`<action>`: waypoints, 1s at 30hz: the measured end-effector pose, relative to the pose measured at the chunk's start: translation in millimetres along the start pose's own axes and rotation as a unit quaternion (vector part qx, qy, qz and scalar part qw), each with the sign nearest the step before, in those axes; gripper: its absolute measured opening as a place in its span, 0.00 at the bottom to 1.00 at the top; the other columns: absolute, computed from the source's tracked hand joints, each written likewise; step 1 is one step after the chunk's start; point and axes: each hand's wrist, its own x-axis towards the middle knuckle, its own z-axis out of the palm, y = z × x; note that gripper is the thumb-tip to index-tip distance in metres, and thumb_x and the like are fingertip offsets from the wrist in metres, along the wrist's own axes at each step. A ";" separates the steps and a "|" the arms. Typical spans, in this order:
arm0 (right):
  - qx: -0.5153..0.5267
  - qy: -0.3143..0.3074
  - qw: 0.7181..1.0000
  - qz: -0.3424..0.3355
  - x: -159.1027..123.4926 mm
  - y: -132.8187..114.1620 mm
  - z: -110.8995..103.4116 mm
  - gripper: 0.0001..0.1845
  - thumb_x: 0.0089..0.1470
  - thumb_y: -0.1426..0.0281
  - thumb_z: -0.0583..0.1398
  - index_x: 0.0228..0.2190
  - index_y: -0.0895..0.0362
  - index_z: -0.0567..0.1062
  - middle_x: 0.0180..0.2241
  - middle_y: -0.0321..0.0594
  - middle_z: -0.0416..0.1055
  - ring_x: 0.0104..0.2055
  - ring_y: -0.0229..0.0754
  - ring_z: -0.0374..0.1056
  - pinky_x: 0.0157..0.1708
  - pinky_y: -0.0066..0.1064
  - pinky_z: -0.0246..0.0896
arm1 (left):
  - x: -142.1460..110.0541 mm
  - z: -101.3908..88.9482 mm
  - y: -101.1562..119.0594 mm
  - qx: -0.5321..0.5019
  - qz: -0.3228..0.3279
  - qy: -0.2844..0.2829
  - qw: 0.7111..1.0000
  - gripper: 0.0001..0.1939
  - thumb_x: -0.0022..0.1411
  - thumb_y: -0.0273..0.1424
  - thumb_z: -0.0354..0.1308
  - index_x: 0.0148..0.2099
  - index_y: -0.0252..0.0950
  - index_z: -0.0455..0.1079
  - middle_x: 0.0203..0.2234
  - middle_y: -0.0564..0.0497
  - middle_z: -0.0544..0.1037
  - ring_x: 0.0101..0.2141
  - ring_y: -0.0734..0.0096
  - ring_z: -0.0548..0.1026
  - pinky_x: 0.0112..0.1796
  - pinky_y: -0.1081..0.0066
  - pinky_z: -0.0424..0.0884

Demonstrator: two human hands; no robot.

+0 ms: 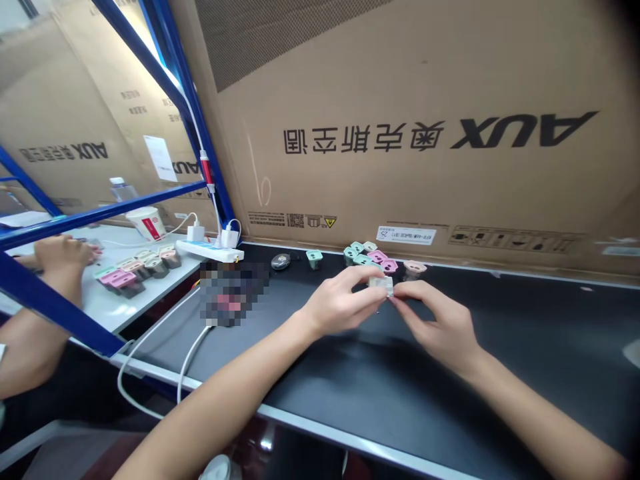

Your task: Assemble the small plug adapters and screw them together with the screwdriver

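Observation:
Above the black tabletop (525, 360), my left hand (345, 303) is closed on a small pale, box-like piece (383, 287), thumb and fingers on its sides. From the right, the pinched fingertips of my right hand (443, 323) meet the piece's near corner. What exactly the piece is cannot be made out, as fingers cover part of it. Just behind my hands stand several small cups with coloured rims: green ones (351, 253), pink ones (379, 257) and a peach one (415, 267). Another green-rimmed cup (314, 257) stands apart to the left.
A large cardboard box (350, 187) walls off the back. On the left are a blue metal frame (100, 217), a white power strip (210, 251), a blurred-out device (230, 293) with a cable, and a round dark object (281, 261). A co-worker's hand (63, 257) is beside more cups (123, 277).

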 end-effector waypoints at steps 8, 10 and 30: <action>-0.014 0.000 0.999 0.033 0.4 -3.5 -1.8 0.07 0.63 0.72 0.62 0.42 0.51 0.76 0.36 0.36 0.80 0.34 0.41 0.78 0.39 0.32 0.75 | -0.9 -0.8 -0.1 -0.005 -0.001 -0.003 1.000 0.07 0.67 0.27 0.62 0.48 0.36 0.75 0.52 0.40 0.76 0.52 0.64 0.78 0.48 0.68 0.82; -0.013 0.006 1.000 0.027 1.4 -4.5 -2.2 0.07 0.63 0.73 0.62 0.43 0.51 0.76 0.35 0.36 0.81 0.34 0.40 0.78 0.39 0.32 0.75 | 0.1 -1.5 -0.1 0.000 0.006 0.007 1.000 0.07 0.66 0.27 0.62 0.47 0.36 0.75 0.51 0.40 0.76 0.51 0.65 0.79 0.47 0.69 0.82; -0.004 0.004 0.999 0.043 -1.4 0.7 -5.4 0.10 0.61 0.71 0.63 0.45 0.49 0.76 0.39 0.37 0.81 0.37 0.43 0.79 0.40 0.34 0.77 | 0.8 -7.0 -5.0 0.011 0.009 0.014 1.000 0.07 0.66 0.27 0.63 0.47 0.37 0.75 0.51 0.41 0.77 0.51 0.64 0.79 0.50 0.67 0.81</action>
